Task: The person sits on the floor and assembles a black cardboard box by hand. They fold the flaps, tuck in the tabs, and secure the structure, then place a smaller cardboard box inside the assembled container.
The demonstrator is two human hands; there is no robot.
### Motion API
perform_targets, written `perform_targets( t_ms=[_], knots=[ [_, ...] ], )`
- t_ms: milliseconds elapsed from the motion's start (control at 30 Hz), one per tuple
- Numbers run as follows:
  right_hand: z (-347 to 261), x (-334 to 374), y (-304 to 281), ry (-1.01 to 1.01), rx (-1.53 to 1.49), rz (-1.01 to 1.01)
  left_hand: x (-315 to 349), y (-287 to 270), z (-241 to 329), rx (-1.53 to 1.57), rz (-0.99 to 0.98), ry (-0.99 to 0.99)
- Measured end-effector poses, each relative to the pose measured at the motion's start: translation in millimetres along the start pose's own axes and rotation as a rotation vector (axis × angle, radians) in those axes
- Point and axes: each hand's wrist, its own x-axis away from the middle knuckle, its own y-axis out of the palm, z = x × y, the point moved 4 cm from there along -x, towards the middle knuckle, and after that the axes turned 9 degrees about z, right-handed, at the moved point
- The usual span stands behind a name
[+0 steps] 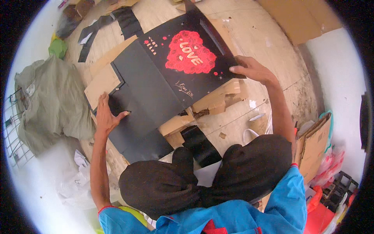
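Head view: the left hand (106, 119) lies spread on the left of the frame, its fingertips on a tan cardboard flap (102, 84) and its thumb stretched out over matte black card, not closed around anything. Right of the upper centre, the right hand (255, 70) grips the corner of the same piece, thumb on its upper face. This black cardboard box (142, 84) lies opened out between the 2 hands, from the centre to the upper middle of the frame; its upper-right panel carries a printed heart of red roses (191, 52) with pale lettering. Brown cardboard scraps (212, 102) show just below that panel, and a loose black piece (200, 147) lies near the 2 knees in dark trousers (156, 187) at the lower centre. Black strips (126, 21) lie in the upper left, above a grey-green cloth (56, 101) beside a wire grid (17, 136). A large cardboard sheet (300, 17) fills the upper right. Folded cardboard (314, 142) leans at the right, and a black plastic crate (343, 188) sits in the lower right corner.
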Motion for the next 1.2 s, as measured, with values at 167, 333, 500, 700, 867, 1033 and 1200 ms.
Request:
perform_targets(
  t_ms=[167,333,500,700,867,1033,1200],
  knots=[
    [40,3,-36,0.22,-0.34,0.297,2,-14,-38,0.584,0.178,-0.316],
    [77,-6,-50,0.207,0.016,0.366,6,-23,-86,0.902,0.423,-0.601],
    [37,-21,-50,-0.171,0.643,0.639,5,-19,-26,0.155,0.348,-0.155],
    [-138,-22,113,-0.793,0.701,0.1,14,-19,-34,0.156,0.374,-0.138],
    [-190,-55,266,-1.082,0.701,0.01,22,-27,-40,0.448,0.488,-0.185],
    [-181,-96,327,-0.959,0.826,0.041,71,-47,-47,0.602,0.718,-0.48],
    [-158,-102,333,-0.993,0.907,0.1,220,-22,-17,0.615,0.476,-1.125]
  ],
)
